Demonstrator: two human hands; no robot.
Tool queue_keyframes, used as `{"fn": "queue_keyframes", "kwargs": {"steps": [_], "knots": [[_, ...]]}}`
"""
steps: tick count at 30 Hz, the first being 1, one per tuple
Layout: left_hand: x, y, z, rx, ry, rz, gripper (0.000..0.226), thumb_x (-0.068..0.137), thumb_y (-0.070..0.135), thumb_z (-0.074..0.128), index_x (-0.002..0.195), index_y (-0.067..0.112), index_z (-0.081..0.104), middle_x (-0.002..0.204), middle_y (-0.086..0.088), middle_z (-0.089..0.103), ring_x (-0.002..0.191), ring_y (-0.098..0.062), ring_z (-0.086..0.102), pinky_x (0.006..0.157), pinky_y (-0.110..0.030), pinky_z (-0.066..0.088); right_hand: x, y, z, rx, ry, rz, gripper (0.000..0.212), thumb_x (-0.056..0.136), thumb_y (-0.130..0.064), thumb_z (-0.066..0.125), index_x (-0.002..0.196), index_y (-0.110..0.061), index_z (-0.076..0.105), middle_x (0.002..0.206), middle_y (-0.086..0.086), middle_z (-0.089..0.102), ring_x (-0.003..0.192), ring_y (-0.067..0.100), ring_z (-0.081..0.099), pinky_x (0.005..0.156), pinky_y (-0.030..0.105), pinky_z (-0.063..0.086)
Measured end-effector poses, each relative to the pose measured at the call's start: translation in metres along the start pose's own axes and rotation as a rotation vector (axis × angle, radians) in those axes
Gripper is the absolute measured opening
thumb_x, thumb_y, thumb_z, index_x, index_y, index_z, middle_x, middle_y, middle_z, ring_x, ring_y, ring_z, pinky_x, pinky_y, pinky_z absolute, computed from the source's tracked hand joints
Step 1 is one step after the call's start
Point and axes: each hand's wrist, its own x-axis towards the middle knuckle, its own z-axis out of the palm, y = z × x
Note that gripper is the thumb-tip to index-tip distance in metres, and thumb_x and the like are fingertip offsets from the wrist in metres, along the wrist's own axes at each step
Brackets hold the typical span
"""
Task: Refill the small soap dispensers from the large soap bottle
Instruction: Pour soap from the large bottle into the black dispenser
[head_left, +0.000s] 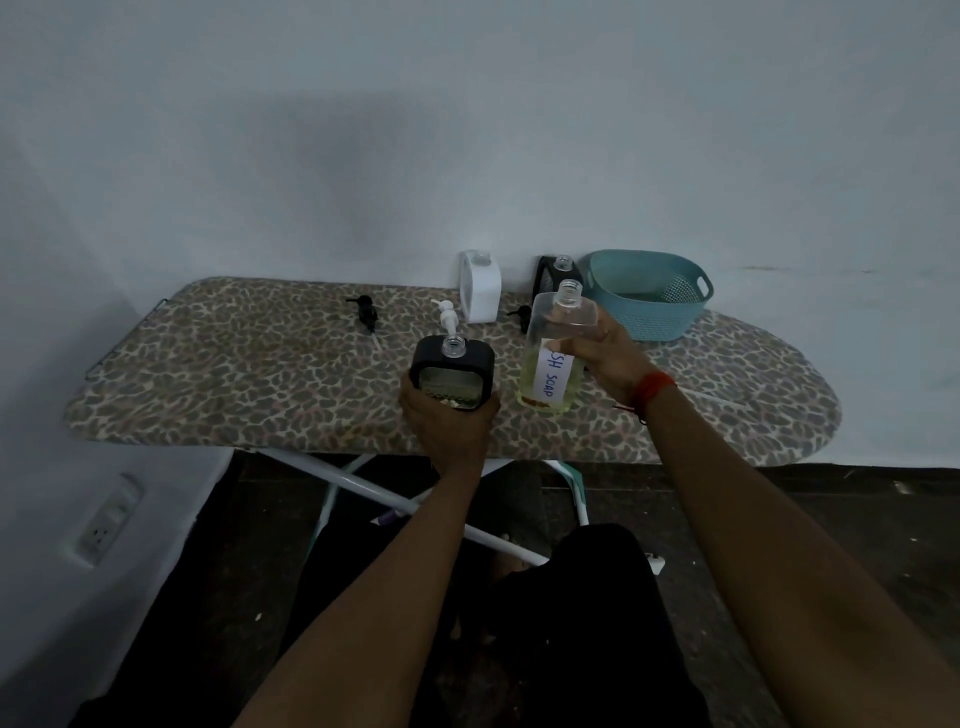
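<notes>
Leopard-print ironing board (260, 374) | left hand (449, 426) fingers wrapped round black dispenser (453, 371) base | right hand (613, 358) fingers gripping soap bottle (556, 353) shoulder

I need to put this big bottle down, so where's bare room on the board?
Bare: the ironing board's left end, left of the black pump, and its right front, before the teal basket. Crowded: the back middle, with the white dispenser, white pump, second black pump and rear black dispenser.

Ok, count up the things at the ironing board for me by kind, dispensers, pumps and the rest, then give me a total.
Small dispensers: 3 (held black dispenser, white dispenser, rear black dispenser)
Loose pumps: 3 (left black pump, white pump, right black pump)
Large soap bottle: 1
Teal basket: 1
Total: 8
</notes>
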Motion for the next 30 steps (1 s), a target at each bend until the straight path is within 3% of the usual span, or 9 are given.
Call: {"fn": "queue_keyframes", "kwargs": {"steps": [2, 6, 12, 15, 17, 20, 24, 30], "knots": [[0.0, 0.002, 0.0, -0.007, 0.019, -0.006, 0.122, 0.05, 0.031, 0.096, 0.147, 0.0, 0.029, 0.144, -0.018, 0.041, 0.133, -0.033, 0.04, 0.109, -0.027, 0.026, 0.0, 0.001, 0.0, 0.001, 0.005, 0.007, 0.059, 0.083, 0.009, 0.068, 0.137, -0.007, 0.053, 0.128, 0.017, 0.065, 0.113, 0.029, 0.065, 0.09, 0.043, 0.054], [0.013, 0.005, -0.003, 0.03, -0.01, -0.007, 0.125, 0.049, 0.034, 0.097, 0.147, -0.002, 0.028, 0.145, -0.019, 0.041, 0.134, -0.034, 0.04, 0.115, -0.042, 0.029, 0.001, 0.002, -0.003, -0.001, -0.02, 0.002, 0.059, 0.083, 0.006, 0.07, 0.137, -0.009, 0.053, 0.129, 0.015, 0.065, 0.118, 0.033, 0.063, 0.099, 0.051, 0.051], [0.079, 0.015, -0.02, 0.071, -0.183, 0.089, 0.12, 0.056, 0.032, 0.096, 0.148, -0.002, 0.027, 0.149, -0.02, 0.033, 0.141, -0.034, 0.03, 0.116, -0.043, 0.031, 0.002, 0.004, -0.005, 0.023, -0.055, -0.018, 0.061, 0.082, 0.001, 0.073, 0.138, -0.012, 0.054, 0.133, 0.014, 0.063, 0.124, 0.033, 0.059, 0.103, 0.057, 0.046], [0.137, 0.024, -0.032, 0.042, -0.363, 0.253, 0.098, 0.057, 0.021, 0.096, 0.138, -0.001, 0.046, 0.137, -0.018, 0.053, 0.13, -0.031, 0.05, 0.107, -0.05, 0.044, 0.003, 0.005, -0.006, 0.035, -0.075, -0.04, 0.059, 0.083, -0.001, 0.073, 0.137, -0.014, 0.054, 0.134, 0.013, 0.062, 0.125, 0.032, 0.059, 0.103, 0.055, 0.047], [0.176, 0.03, -0.035, 0.055, -0.501, 0.255, 0.086, 0.055, 0.014, 0.096, 0.129, -0.001, 0.054, 0.128, -0.011, 0.062, 0.12, -0.028, 0.059, 0.094, -0.046, 0.055, 0.002, 0.006, -0.006, 0.052, -0.069, -0.038, 0.06, 0.081, -0.006, 0.076, 0.136, -0.018, 0.056, 0.134, 0.011, 0.063, 0.124, 0.031, 0.06, 0.101, 0.05, 0.05], [0.218, 0.042, -0.034, 0.161, -0.625, 0.201, 0.095, 0.055, 0.016, 0.096, 0.136, 0.008, 0.047, 0.131, 0.001, 0.054, 0.122, -0.025, 0.054, 0.088, -0.031, 0.051, 0.002, 0.008, -0.005, 0.105, -0.046, -0.032, 0.06, 0.075, -0.012, 0.081, 0.13, -0.024, 0.061, 0.131, 0.008, 0.065, 0.122, 0.027, 0.062, 0.093, 0.039, 0.055], [0.255, 0.046, -0.023, 0.276, -0.741, 0.185, 0.106, 0.055, 0.022, 0.097, 0.144, 0.013, 0.04, 0.145, -0.005, 0.048, 0.126, -0.023, 0.05, 0.097, -0.036, 0.047, 0.004, 0.008, -0.005, 0.139, -0.033, -0.025, 0.059, 0.074, -0.006, 0.08, 0.127, -0.027, 0.062, 0.128, 0.006, 0.067, 0.118, 0.025, 0.064, 0.087, 0.031, 0.056], [0.289, 0.029, -0.011, 0.291, -0.824, 0.082, 0.109, 0.058, 0.006, 0.094, 0.147, 0.009, 0.032, 0.153, -0.008, 0.038, 0.137, -0.029, 0.042, 0.109, -0.049, 0.042, 0.007, 0.012, -0.007, 0.142, -0.044, -0.029, 0.062, 0.081, 0.006, 0.073, 0.136, -0.016, 0.056, 0.13, 0.01, 0.066, 0.119, 0.029, 0.063, 0.089, 0.033, 0.055]]}}
